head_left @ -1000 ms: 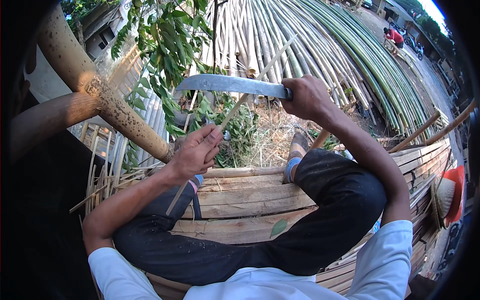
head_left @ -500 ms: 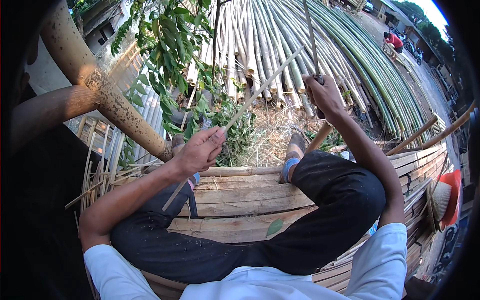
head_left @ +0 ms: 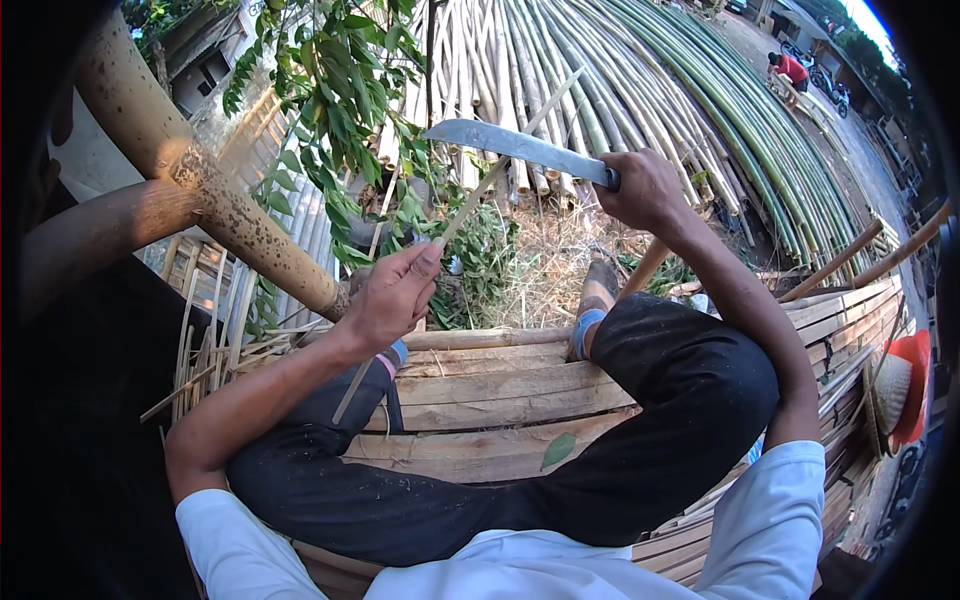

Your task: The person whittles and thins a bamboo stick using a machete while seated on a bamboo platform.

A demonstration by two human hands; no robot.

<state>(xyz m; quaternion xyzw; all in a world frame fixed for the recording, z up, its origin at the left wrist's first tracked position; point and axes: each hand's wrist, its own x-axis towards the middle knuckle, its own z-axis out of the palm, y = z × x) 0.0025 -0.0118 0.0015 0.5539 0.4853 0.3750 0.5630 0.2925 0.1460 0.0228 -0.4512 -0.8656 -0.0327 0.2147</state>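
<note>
My left hand [head_left: 393, 297] is closed around a thin pale bamboo strip [head_left: 466, 208], which slants up and away to the right. Its lower end pokes out below the hand, over my left leg. My right hand [head_left: 640, 190] grips a machete [head_left: 520, 147] by its handle, mostly hidden in the fist. The broad steel blade points left and crosses the strip well above my left hand. Whether blade and strip touch, I cannot tell.
I sit on a bamboo slat platform [head_left: 480, 455] with a green leaf [head_left: 558, 452] on it. Ahead lie many long bamboo poles [head_left: 640, 90]. A thick bamboo post [head_left: 240, 225] and leafy branches [head_left: 345, 90] stand left. A hat [head_left: 897, 395] is at right; a person in red [head_left: 790, 68] bends far off.
The machete has swung from pointing up to lying nearly level leftward across the strip. The strip's far end has shifted slightly left; my left hand has barely moved.
</note>
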